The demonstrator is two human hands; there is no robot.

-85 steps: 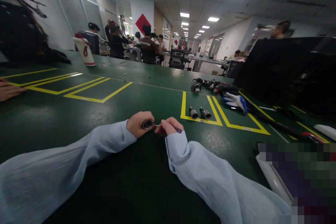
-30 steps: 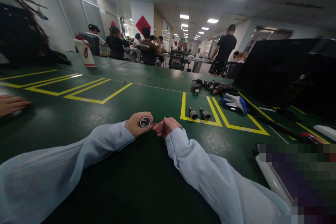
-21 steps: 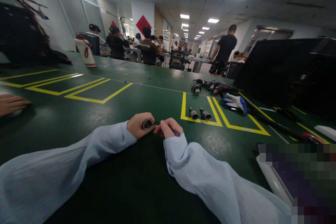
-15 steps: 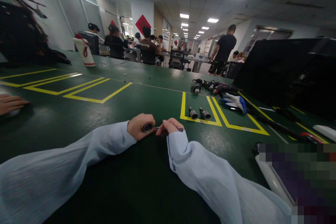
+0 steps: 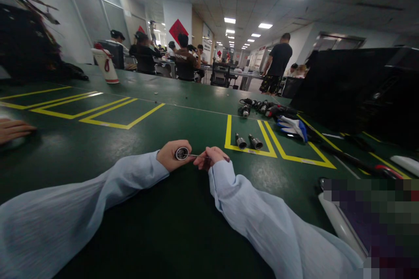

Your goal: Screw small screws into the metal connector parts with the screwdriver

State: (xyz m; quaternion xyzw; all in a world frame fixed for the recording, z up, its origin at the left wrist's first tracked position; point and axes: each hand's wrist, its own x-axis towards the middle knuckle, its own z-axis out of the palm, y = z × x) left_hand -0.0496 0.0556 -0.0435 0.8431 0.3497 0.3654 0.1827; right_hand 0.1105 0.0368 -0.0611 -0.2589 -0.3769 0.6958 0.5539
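My left hand is wrapped round a small round metal part whose open end faces me. My right hand pinches a thin metal tool with a purple handle, and its tip points into the part. Both hands rest on the green table in front of me, and both forearms are in light blue sleeves.
Two metal sockets stand in a yellow-taped box to the right. Behind them lie several dark parts and a blue-white glove. A black monitor stands at right, a white cup at far left. Another person's hand lies at the left edge.
My right hand has twisted the thin tool back and forth at the part's opening. The part's open face has turned a little toward me. A person in black has walked in behind.
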